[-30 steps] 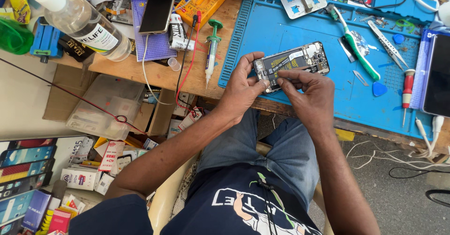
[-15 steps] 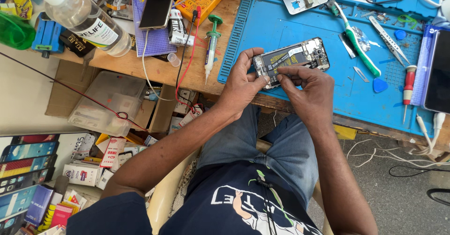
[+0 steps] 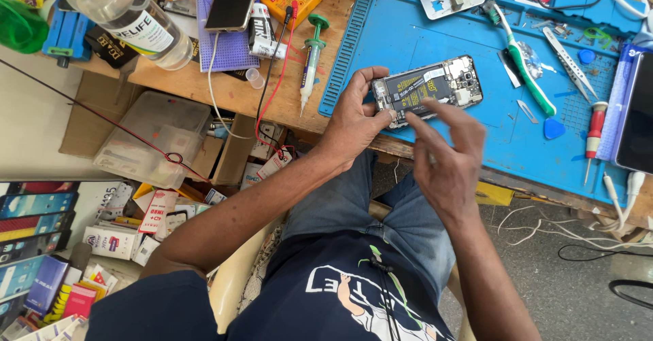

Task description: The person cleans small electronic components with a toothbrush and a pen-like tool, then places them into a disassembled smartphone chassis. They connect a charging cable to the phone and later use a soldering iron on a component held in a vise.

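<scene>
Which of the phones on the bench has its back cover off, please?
The phone gripped by the left hand; its battery and board show, unlike the others.

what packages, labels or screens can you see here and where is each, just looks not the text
Clear bottle, top left on the bench: white label with dark print.
Dark phone, top centre on a purple mat: black screen, off.
Second phone, right edge: black screen.
Opened phone, held by the left hand over the blue mat: black battery label.
Small boxes, floor lower left: white and red.
</scene>
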